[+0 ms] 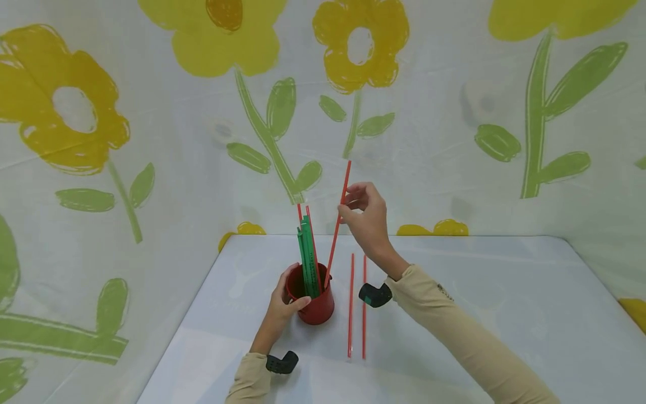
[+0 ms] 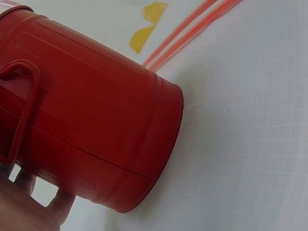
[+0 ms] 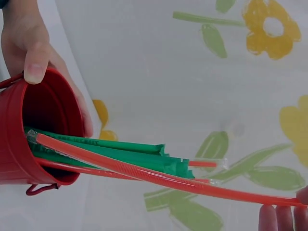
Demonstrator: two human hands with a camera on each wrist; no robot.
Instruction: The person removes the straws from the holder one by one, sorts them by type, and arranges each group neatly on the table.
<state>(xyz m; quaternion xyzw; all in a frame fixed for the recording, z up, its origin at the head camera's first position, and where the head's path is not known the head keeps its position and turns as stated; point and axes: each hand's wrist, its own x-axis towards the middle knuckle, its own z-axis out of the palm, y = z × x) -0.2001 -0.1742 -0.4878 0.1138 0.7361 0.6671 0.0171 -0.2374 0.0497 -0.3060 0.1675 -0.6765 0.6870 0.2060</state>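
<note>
A red metal bucket (image 1: 318, 311) stands on the table in the head view. My left hand (image 1: 280, 308) grips its left side, the thumb over the rim and the fingers round the outer wall. Inside the bucket lean several green wrapped sticks (image 1: 309, 264) and red straws in clear wrappers. High over the bucket's right side, my right hand (image 1: 367, 221) pinches a red straw (image 1: 335, 238) near its upper part. The right wrist view shows this straw (image 3: 168, 180) slightly bent, its wrapped lower end at the bucket's mouth.
Two more red straws (image 1: 351, 308) lie side by side on the white table (image 1: 454, 325), right of the bucket. Behind the table hangs a white cloth (image 1: 419, 185) printed with yellow flowers. A black device (image 1: 375, 294) is worn on the right wrist, another (image 1: 282, 363) on the left.
</note>
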